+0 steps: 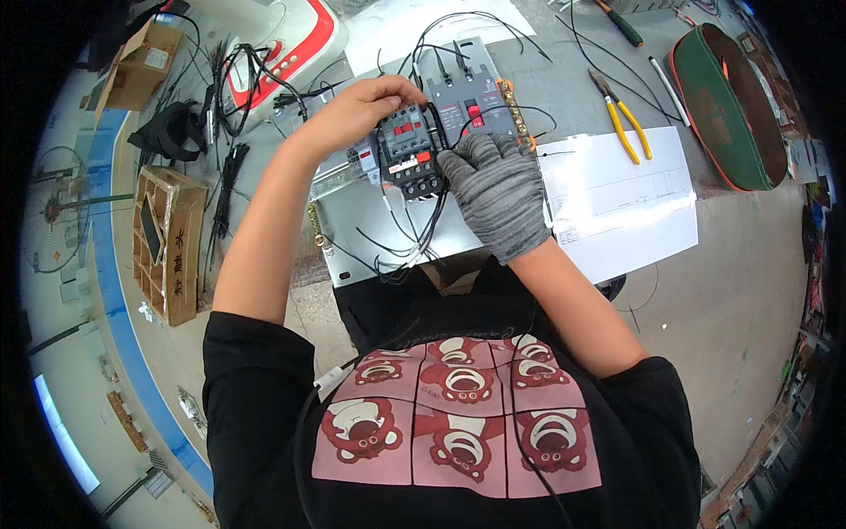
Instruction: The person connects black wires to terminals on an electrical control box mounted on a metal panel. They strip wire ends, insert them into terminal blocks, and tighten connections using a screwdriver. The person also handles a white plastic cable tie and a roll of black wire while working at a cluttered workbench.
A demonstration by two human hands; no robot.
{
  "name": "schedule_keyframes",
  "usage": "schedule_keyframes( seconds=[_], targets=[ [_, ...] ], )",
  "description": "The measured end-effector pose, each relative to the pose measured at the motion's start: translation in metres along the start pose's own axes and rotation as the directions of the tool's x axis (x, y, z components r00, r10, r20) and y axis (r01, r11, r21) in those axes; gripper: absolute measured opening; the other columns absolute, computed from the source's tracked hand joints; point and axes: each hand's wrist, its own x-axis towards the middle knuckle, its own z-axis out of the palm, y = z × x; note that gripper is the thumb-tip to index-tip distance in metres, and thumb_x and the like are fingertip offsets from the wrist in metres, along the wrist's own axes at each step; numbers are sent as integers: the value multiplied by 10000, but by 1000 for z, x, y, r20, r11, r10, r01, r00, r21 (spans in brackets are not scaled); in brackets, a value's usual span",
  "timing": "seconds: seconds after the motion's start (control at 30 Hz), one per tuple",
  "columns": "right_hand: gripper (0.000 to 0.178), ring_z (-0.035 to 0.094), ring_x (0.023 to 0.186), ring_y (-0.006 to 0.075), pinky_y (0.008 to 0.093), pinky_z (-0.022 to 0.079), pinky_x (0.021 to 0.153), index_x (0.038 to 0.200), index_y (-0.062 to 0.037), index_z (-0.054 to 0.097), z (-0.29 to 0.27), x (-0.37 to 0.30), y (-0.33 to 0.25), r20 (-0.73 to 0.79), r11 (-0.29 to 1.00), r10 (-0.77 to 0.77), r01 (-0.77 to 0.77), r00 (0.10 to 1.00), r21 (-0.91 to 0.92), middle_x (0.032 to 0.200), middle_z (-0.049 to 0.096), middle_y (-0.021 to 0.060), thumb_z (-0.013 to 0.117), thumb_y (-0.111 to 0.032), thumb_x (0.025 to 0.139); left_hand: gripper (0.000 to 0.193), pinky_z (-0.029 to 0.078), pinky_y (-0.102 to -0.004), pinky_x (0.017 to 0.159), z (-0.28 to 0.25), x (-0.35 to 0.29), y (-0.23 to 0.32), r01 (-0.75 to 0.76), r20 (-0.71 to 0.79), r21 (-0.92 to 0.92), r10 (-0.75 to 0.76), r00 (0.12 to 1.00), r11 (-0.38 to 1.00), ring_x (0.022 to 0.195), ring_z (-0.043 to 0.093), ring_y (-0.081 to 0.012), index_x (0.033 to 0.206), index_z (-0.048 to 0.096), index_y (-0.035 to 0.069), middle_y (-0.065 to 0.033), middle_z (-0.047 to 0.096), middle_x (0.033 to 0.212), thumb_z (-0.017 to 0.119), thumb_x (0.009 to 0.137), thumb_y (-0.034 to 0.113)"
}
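A metal mounting plate point(352, 231) lies before me, carrying a dark grey contactor point(407, 145) with red parts. To its right sits a larger grey circuit breaker point(458, 99) with a red switch. My bare left hand point(363, 108) reaches over the contactor's top left, thumb and fingers bent together; what is between them is hidden. My right hand point(498, 196), in a grey knit glove, has its fingers curled at the contactor's right side; their grip is hidden. A thin black wire point(520, 108) arcs over the breaker to those fingertips. Black wires point(423, 236) hang below the contactor.
Right of the plate are paper sheets point(621, 207), yellow-handled pliers point(615, 115), a white pen point(670, 91), and a green pouch point(718, 115). A screwdriver point(624, 25) lies farther back. On the left are a wooden compartment box point(181, 264), bundled black wires point(231, 181) and a red-and-white machine point(304, 44).
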Motion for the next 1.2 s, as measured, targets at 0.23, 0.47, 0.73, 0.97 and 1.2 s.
schedule_keyframes(
  seconds=[0.23,0.47,0.73,0.97,1.2],
  targets=[
    [210,572,884,260,434,443,779,927,-161,713,2,-1,-2,85,1000,7,-4,996,-29,952,621,54,646,-173,728,364,398,-290,989,-7,17,-18,-17,132,160,-4,991,987,1103,545,-193,1178,618,45,-86,616,1183,384,921,155],
    [258,548,886,215,430,388,738,902,-219,705,2,-26,-5,36,1000,1,0,999,-28,984,566,-17,719,-203,645,405,409,-327,969,-11,28,-21,-163,248,356,75,966,920,1082,542,-247,1185,595,48,-104,593,1170,339,941,245],
    [207,541,908,206,429,369,763,881,-246,708,13,-32,-8,25,996,60,-58,998,-65,955,573,-30,702,-229,675,434,410,-337,954,-7,29,-24,-56,214,283,-6,977,957,1076,535,-245,1157,582,18,-102,568,1105,309,960,290],
    [226,567,862,209,434,376,795,921,-225,703,4,-28,-9,53,998,40,-38,998,-39,873,625,-34,651,-217,701,537,407,-315,949,2,18,-20,71,47,109,-76,996,992,1007,559,-206,1119,637,22,-108,631,1065,341,984,449],
    [249,582,890,234,451,435,797,968,-164,692,-7,-22,-5,57,998,56,-55,997,-18,922,643,18,572,-208,754,175,445,-256,849,53,-72,60,-50,-596,-206,-85,798,977,906,581,-143,1019,613,-12,-54,623,974,536,936,121]
  ],
)
